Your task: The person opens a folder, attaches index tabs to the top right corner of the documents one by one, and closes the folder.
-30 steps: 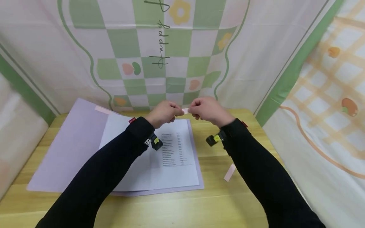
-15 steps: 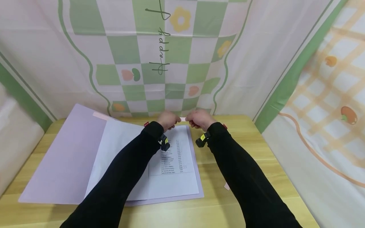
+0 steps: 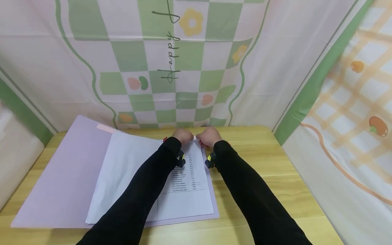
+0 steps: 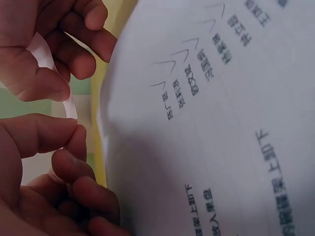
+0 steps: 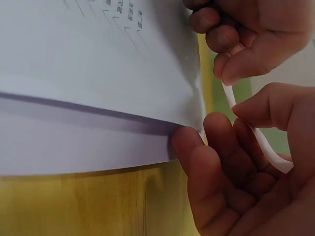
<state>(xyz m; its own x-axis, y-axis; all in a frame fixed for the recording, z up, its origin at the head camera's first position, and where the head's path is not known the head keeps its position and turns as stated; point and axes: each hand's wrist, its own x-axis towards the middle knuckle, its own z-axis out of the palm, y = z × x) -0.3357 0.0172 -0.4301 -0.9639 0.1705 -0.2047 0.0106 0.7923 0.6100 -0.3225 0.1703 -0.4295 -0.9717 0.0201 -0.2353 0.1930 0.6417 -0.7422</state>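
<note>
A thin pale pink strip [image 5: 262, 140], possibly tape or a sticky label, stretches between my two hands. My left hand [image 3: 183, 135] pinches one end between thumb and forefinger; my right hand [image 3: 210, 136] pinches it close by, its tail curving back over the palm. Both hands are at the top edge of a white printed sheet [image 3: 186, 204] with handwritten ticks. In the right wrist view, the fingertips [image 5: 186, 140] of my right hand lie against the corner of the sheet, at the lilac folder [image 5: 74, 132]. The strip is barely visible in the head view.
The folder's cover [image 3: 58, 180] lies spread to the left, another pink strip [image 3: 105, 128] at its top edge. A white page [image 3: 119, 170] is turned leftward. The wooden table [image 3: 254, 160] ends at a patterned curtain [image 3: 190, 61] behind and at the right.
Both hands have moved down with the pink strip, from above the page onto its top edge, and closer together. A loose strip on the table at right has gone out of sight by my right sleeve.
</note>
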